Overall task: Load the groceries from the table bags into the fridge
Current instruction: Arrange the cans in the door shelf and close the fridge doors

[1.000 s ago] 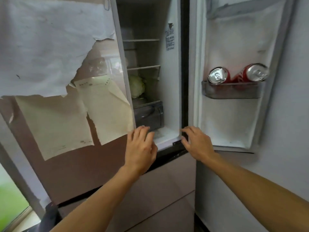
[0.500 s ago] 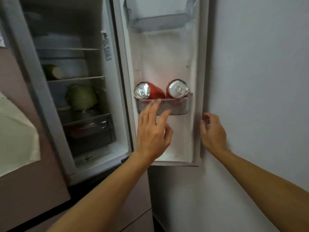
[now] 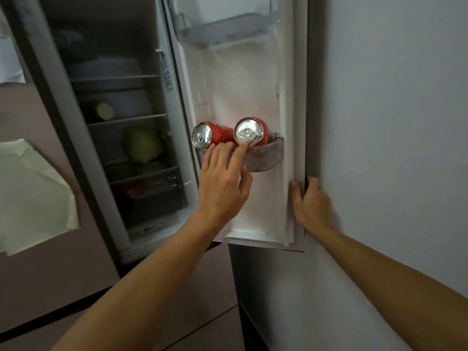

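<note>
Two red drink cans lie tipped in a grey bin low on the inside of the open fridge door, silver tops facing the viewer. The left can and the right can lie side by side, bodies touching or nearly so.

The person's left hand reaches up from the near side to the bin, back of the hand showing. Its fingers are straight and loosely spread – one fingertip touches the lower rim of the right can, the others lie over the bin's front lip between the two cans, and the thumb hangs free below.

The right hand, slightly blurred, grips the door's right edge lower down – thumb on the white inner lining, fingers curled behind the edge.

Higher on the door is a clear upper bin. To the left, the dim fridge interior holds a pale green cabbage on a shelf, a cut vegetable on the shelf above, and a drawer beneath. Farther left, a crumpled paper sheet is stuck on the closed brown door. A plain grey wall fills the right.
</note>
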Demonstrator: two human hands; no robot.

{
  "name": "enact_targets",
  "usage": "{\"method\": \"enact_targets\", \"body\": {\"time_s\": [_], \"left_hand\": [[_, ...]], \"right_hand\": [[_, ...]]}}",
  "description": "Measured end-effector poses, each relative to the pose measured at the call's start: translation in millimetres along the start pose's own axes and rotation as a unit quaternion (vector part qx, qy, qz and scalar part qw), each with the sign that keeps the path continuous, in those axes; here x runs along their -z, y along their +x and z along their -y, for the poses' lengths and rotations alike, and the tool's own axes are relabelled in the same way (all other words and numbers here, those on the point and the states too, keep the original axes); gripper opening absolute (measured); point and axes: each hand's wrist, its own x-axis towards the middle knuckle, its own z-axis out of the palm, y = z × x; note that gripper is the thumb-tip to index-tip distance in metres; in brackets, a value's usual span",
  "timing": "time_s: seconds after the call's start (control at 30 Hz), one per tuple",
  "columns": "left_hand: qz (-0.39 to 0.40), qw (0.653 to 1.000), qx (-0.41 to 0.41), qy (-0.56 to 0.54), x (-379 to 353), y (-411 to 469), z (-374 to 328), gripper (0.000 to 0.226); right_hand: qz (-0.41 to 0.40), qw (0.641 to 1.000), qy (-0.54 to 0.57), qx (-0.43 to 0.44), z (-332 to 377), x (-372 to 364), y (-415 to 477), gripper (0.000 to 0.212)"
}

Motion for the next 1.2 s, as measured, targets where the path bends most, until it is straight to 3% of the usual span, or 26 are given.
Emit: {"method": "enact_targets", "body": {"time_s": [0.2,0.4,0.57,0.77,0.93,1.1,1.2], "left_hand": [[0.052,0.998,0.040,0.015,50,-17,22,0.049],[0.070,0.990,0.122,0.007,109,-36,58,0.052],[0.103,0.974,0.200,0.005,144,-67,73,0.057],[0.107,0.974,0.201,-0.013,170,-93,91,0.038],[0.101,0.977,0.188,-0.018,168,-100,102,0.046],[0.056,0.970,0.236,0.015,164,-104,136,0.053],[0.063,0.974,0.203,0.077,154,-112,160,0.057]], "right_hand": [[0.014,1.000,0.001,0.004,24,17,-52,0.060],[0.056,0.993,-0.012,0.106,61,26,-119,0.077],[0.071,0.981,-0.031,0.175,96,13,-168,0.077],[0.116,0.965,0.001,0.236,133,-15,-191,0.074],[0.136,0.940,-0.003,0.312,153,-52,-183,0.057],[0.127,0.907,-0.081,0.393,166,-104,-151,0.058],[0.129,0.888,-0.101,0.430,174,-137,-135,0.062]]}}
